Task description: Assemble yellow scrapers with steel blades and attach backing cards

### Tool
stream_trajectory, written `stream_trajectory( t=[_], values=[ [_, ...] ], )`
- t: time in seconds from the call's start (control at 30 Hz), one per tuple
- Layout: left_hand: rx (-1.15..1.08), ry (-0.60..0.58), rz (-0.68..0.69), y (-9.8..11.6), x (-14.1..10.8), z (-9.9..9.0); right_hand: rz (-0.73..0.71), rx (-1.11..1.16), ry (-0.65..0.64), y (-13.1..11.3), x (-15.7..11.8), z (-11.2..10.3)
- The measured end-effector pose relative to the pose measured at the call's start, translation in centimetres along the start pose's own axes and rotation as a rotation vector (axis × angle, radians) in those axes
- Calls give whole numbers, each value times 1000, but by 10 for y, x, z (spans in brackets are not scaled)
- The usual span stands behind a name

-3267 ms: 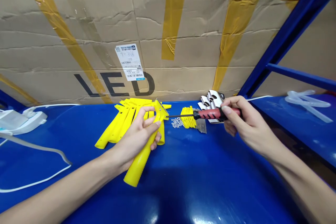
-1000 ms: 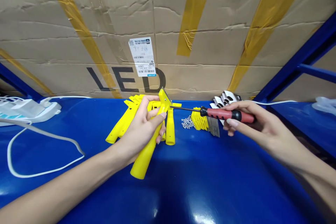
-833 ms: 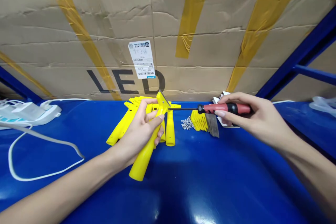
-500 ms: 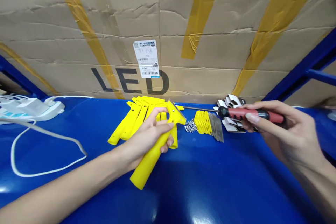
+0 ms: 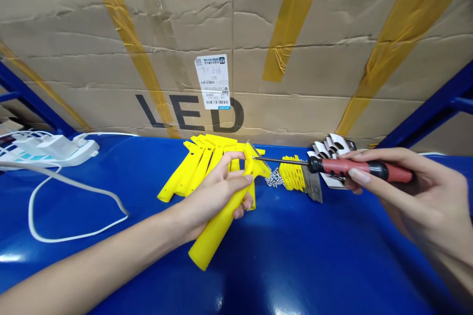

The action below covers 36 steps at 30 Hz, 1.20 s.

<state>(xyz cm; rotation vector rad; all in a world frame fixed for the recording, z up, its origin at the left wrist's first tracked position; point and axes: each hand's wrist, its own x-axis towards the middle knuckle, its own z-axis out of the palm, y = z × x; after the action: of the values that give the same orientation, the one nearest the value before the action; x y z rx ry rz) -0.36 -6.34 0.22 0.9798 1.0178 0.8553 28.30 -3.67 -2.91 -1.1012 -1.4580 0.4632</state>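
Observation:
My left hand [image 5: 223, 189] is closed round a yellow plastic scraper [image 5: 214, 234], its wide head up and its handle slanting down toward me. A metal blade edge shows along the head. In my right hand [image 5: 417, 192] is a screwdriver [image 5: 347, 167] with a red and black handle, held level. Its tip meets a screw on the scraper's head. Behind my left hand lie several yellow scraper handles [image 5: 185, 172]. Just right of the scraper head are a heap of small screws [image 5: 274, 178], a row of small yellow plates [image 5: 292, 173] and a stack of metal blades [image 5: 313, 184].
A large cardboard box [image 5: 295, 108] stands along the back of the blue table [image 5: 258, 266]. At the left are a white power strip [image 5: 70, 150] and a looped white cable [image 5: 79, 235]. White and black cards [image 5: 334, 143] lie behind the screwdriver. Blue metal posts [image 5: 424, 103] flank the box.
The screwdriver's tip has come from just behind the scraper's head onto the screw in it. The whole view has shifted slightly. Both hands keep their hold.

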Motion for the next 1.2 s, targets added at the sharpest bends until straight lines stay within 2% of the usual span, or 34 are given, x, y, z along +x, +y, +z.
stream_trajectory(
  t=[0.1,0.2,0.3,0.37,0.53,0.6,0.7,0.83,0.9,0.97,1.03,1.13,1.2],
  values=[
    [-13,2,-6,-1,0,0,9,38,-72,-5,-1,0],
    [-14,21,26,-2,2,-1,-94,-66,-105,-15,1,-1],
    [-29,76,68,-1,2,-1,-182,-98,-239,-23,4,-5],
    [-34,111,87,0,1,0,-145,-71,-282,-24,5,-6],
    [-11,153,119,4,1,5,241,87,-248,-19,5,4],
    [-13,174,135,6,1,6,291,224,-296,-19,5,7],
    [-9,184,136,6,0,8,257,380,-325,-19,6,6],
    [4,164,123,3,-1,11,195,161,-171,-18,7,3],
    [3,168,139,2,-1,11,184,138,-217,-18,7,2],
    [7,173,170,3,-1,10,162,222,-333,-18,6,1],
    [18,172,191,3,-2,9,139,263,-374,-17,5,2],
    [21,169,175,3,-2,8,166,166,-256,-17,4,6],
    [7,183,176,2,-1,7,198,188,-248,-17,4,9]
  ],
)
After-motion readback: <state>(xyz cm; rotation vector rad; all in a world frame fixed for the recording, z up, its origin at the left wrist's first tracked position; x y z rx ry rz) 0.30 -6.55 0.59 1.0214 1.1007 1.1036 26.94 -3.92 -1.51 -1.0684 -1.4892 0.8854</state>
